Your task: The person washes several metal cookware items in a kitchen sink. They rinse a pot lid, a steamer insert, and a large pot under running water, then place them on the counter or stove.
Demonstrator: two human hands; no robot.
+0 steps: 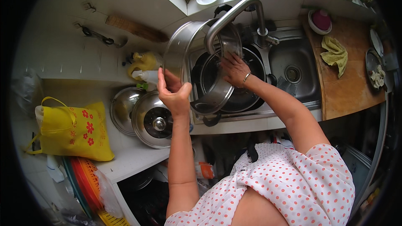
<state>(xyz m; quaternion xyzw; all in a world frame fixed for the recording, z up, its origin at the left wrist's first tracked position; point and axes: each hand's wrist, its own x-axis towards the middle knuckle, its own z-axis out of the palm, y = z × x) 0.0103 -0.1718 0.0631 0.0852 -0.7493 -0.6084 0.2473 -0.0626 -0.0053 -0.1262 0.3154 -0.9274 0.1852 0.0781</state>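
A steel steamer ring with dark side handles [177, 48] is tilted on its side over the left basin, under the curved steel faucet [234, 11]. My left hand [174, 92] grips its left wall, thumb and fingers spread around the rim. My right hand [234, 70], with a bracelet at the wrist, reaches against its inner right side; something small and shiny, perhaps a scouring pad, is partly under the fingers. Beneath, a dark pan or pot [251, 100] sits in the basin.
Two steel lids with glass [139, 124] and a yellow bag [75, 131] lie on the left counter, near pump bottles [147, 75]. To the right are the second basin [306, 69] and a wooden board [355, 91] holding a yellow cloth [334, 53], a bowl and a plate.
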